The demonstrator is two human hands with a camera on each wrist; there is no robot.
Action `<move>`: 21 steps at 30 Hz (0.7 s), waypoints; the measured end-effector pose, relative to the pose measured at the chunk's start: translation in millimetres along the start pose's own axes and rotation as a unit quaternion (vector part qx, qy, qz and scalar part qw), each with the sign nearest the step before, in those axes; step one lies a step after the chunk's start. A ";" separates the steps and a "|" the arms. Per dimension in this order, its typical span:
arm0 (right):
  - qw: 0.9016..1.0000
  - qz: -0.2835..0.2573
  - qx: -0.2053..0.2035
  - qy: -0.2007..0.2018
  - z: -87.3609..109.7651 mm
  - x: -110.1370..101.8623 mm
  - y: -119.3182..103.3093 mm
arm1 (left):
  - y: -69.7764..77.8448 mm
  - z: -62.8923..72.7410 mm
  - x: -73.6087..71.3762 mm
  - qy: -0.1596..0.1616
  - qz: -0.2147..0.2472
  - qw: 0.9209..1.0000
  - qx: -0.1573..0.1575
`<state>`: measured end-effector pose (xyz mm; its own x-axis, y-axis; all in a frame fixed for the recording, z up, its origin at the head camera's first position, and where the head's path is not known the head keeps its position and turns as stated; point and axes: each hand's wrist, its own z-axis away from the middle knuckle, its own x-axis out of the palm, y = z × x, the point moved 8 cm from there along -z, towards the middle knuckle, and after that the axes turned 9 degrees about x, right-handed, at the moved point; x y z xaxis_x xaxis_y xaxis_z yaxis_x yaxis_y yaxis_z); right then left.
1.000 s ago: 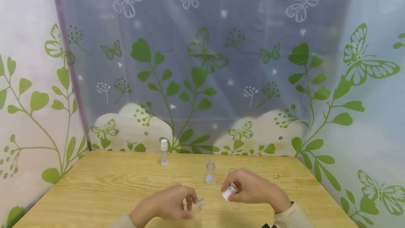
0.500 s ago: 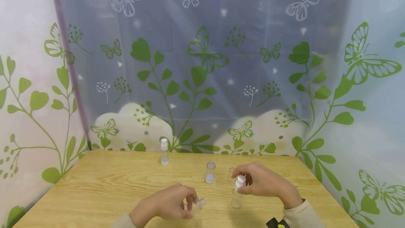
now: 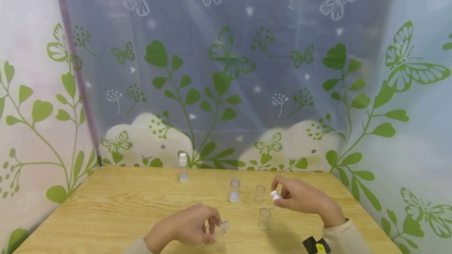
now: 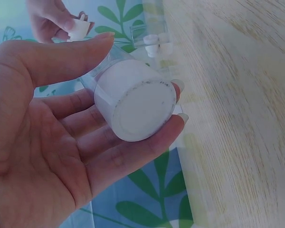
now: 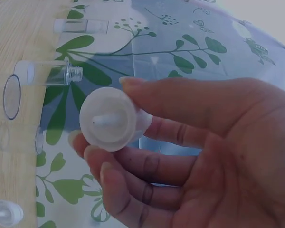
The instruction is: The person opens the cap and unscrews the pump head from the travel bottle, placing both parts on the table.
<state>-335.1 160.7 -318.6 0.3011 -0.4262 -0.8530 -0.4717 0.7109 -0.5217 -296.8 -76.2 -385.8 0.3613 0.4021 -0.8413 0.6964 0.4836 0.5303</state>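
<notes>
My left hand point(image 3: 192, 224) grips a small clear bottle point(image 3: 224, 226), tilted so that its open neck faces right in the head view. In the left wrist view the white base of that bottle point(image 4: 141, 111) faces the camera, between thumb and fingers. My right hand point(image 3: 300, 195) pinches a white pump head point(image 3: 275, 195) above the table. The pump head point(image 5: 109, 118) is tilted in the right wrist view, showing its hollow underside and short central stem. Left of my right hand, two clear cylindrical covers, a nearer one point(image 3: 264, 219) and a farther one point(image 3: 259, 194), stand on the table.
An uncapped clear bottle point(image 3: 234, 191) with a white base stands mid-table. Farther back left stands a bottle point(image 3: 183, 167) with a white top. Another white pump head point(image 5: 7, 213) lies on the table point(image 3: 116, 203). Patterned curtains point(image 3: 226, 89) enclose the back and sides.
My right hand has moved the pump head from above the nearer clear cover to the right and back, tilting it. My left hand and its bottle have barely moved.
</notes>
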 end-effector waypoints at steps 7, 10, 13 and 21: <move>0.999 0.005 0.042 -0.008 -0.7 0.8 14.8 | -0.9 0.5 0.1 -0.003 0.006 1.000 -0.004; 0.998 0.005 0.058 -0.016 -1.9 3.2 21.1 | -1.5 0.7 1.1 -0.005 0.011 1.000 -0.006; 0.997 0.009 0.070 -0.013 -3.8 5.0 27.2 | -2.1 1.0 2.2 -0.008 0.014 1.000 -0.008; 0.990 -0.004 0.143 -0.008 -8.9 8.5 47.1 | -2.3 0.5 -0.4 -0.006 0.016 1.000 -0.010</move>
<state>-362.1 185.6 -350.6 0.3186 -0.4257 -0.8469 -0.2163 0.8372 -0.5023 -298.2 -77.8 -386.7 0.3902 0.4084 -0.8252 0.6720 0.4863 0.5585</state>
